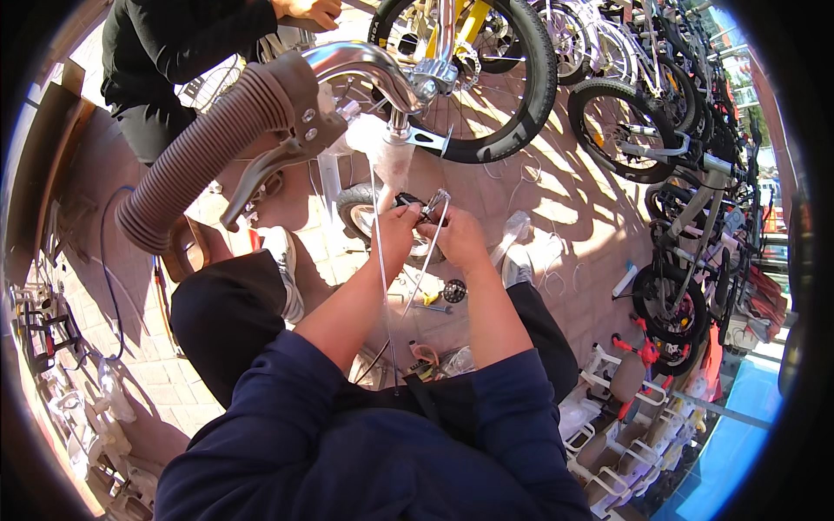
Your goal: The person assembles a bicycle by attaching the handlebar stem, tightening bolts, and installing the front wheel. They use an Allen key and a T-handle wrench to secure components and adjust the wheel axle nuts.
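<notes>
My left hand [395, 234] and my right hand [458, 239] meet in front of me, fingers closed around a small black and silver bicycle part [423, 211]. Its exact kind is hidden by my fingers. Two pale cables [380, 260] run down past my hands toward my lap. Just beyond stands a bicycle frame tube [393, 165] wrapped in white plastic, with a small wheel [352, 207] behind my left hand. Above left, the chrome handlebar [365, 62] carries a brown ribbed grip [204, 156] and a brake lever [274, 169].
A wrench [434, 307] and a round black toothed part [454, 291] lie between my legs. A person in dark clothes [191, 52] is at upper left. A large tyre [521, 113] stands ahead; several bicycles [625, 130] crowd the right. White metal parts [617, 451] lie lower right.
</notes>
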A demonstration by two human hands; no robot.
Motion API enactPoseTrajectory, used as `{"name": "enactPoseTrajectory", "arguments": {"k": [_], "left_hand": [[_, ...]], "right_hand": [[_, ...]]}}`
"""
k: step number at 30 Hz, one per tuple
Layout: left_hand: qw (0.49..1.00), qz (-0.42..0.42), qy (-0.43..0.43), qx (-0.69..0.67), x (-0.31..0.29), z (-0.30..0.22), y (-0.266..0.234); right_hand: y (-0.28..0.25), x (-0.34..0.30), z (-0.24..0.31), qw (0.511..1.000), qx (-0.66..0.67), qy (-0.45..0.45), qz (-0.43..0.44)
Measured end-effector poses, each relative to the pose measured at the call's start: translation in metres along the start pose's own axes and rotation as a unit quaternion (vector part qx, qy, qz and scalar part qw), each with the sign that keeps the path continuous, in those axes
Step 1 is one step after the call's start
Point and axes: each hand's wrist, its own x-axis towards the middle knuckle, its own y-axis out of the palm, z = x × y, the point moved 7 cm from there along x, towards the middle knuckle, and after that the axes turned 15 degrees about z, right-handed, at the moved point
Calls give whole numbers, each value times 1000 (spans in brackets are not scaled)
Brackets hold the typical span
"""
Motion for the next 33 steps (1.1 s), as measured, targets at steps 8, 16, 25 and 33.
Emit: {"name": "enactPoseTrajectory", "arguments": {"k": [8, 16, 25, 33], "left_hand": [[999, 10, 0, 47, 3, -7, -2], [958, -101, 96, 251, -18, -28, -8], [938, -183, 196, 221, -16, -43, -51], [942, -112, 210, 238, -12, -29, -44]], "right_hand": [[3, 20, -17, 993, 108, 16, -37], [-1, 20, -3, 991, 127, 23, -23], [-9, 32, 5, 998, -57, -11, -39], [-13, 38, 51, 991, -102, -37, 73]]}}
